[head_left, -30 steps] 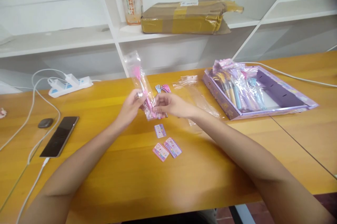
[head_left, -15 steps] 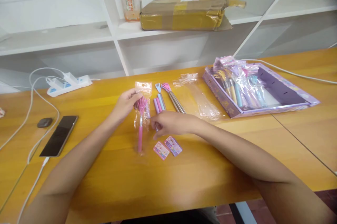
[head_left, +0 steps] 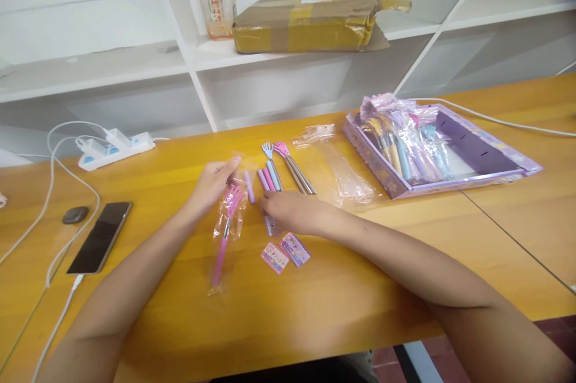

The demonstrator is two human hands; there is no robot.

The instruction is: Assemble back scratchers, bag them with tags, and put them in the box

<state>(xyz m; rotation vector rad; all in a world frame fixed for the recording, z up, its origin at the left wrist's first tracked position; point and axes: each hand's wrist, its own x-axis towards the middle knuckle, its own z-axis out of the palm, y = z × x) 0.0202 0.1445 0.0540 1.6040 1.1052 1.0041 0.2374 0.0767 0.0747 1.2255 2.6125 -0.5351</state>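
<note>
My left hand (head_left: 215,182) pinches the top of a clear plastic bag; inside it a pink hand-shaped back scratcher (head_left: 222,248) hangs tilted, handle toward me. My right hand (head_left: 288,210) is closed, palm down, its fingertips hidden over several pink, blue and lilac handles (head_left: 264,179). A lilac piece (head_left: 269,224) shows below those fingers. Behind lie a blue back scratcher head (head_left: 267,149) and a pink back scratcher head (head_left: 282,149) on metal rods. One lilac handle (head_left: 249,186) lies between my hands. A pink card (head_left: 275,257) and a purple card (head_left: 295,249) rest nearer me.
An empty clear bag (head_left: 342,173) lies right of the rods. Beyond it stands a purple box (head_left: 486,149) holding several bagged back scratchers (head_left: 409,146). At left are a phone (head_left: 99,239), a power strip (head_left: 117,149) and white cables. A taped carton (head_left: 306,23) sits on the shelf.
My left hand has shifted slightly left, and the bagged pink back scratcher has swung down and left, uncovering the lilac handle. My right hand's fingers have drawn in over the handles.
</note>
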